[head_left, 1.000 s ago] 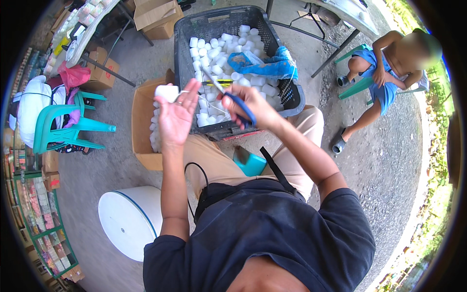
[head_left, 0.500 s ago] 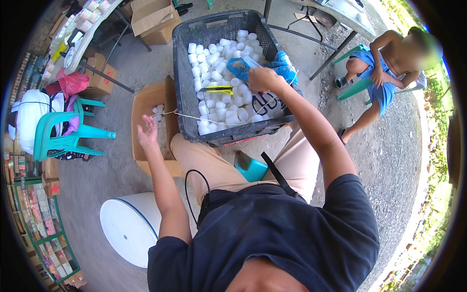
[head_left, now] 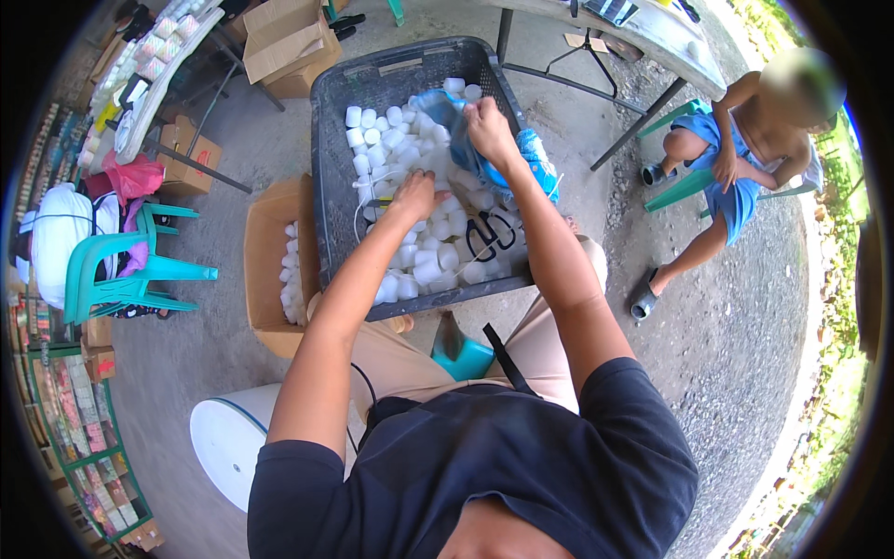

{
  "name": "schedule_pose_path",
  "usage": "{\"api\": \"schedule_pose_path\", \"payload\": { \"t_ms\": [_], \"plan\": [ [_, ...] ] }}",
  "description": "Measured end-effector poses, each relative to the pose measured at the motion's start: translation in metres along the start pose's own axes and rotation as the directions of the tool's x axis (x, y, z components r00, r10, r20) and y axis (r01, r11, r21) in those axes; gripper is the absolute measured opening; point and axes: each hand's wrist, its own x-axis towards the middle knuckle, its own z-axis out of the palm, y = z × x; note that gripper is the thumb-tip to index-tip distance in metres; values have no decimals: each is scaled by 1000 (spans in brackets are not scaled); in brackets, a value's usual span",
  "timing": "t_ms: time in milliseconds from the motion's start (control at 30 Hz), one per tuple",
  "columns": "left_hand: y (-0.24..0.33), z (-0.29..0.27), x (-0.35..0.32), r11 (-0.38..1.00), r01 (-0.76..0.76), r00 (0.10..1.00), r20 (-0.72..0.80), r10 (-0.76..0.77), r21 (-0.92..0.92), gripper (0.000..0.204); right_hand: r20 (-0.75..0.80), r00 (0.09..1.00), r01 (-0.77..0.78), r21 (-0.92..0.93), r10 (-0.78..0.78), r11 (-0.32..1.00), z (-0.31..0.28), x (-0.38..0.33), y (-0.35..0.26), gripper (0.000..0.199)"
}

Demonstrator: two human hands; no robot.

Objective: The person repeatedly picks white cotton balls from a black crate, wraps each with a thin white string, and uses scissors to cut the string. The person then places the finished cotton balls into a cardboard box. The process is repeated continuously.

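Nearest me, at six o'clock, my knees support the dark plastic basket (head_left: 335, 130), filled with small white cylindrical pieces (head_left: 424, 265); my left hand (head_left: 416, 194) lies palm-down on them with fingers loosely spread, touching the pile, though whether it grasps one I cannot tell. Black-handled scissors (head_left: 491, 233) rest on the pieces just at three o'clock of that hand. Farther, toward twelve o'clock, my right hand (head_left: 489, 129) is clenched on the blue bag (head_left: 531, 154) at the basket's far side.
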Motion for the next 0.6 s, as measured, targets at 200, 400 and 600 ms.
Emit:
{"api": "schedule_pose_path", "payload": {
  "t_ms": [200, 400, 600],
  "plan": [
    [-33, -2, 15, 919, 225, 974, 99, -204, -324, 43, 159, 976, 65, 432, -147, 899, -27, 7, -15, 19],
    [-3, -66, -2, 21, 112, 990, 110, -87, -993, 42, 504, 742, 334, 294, -442, 895, -16, -18, -26, 26],
    [12, -72, -18, -364, 135, 991, 131, 35, -921, 38, 224, 870, 416, 147, -440, 897, -8, -36, -54, 19]
  ]
}}
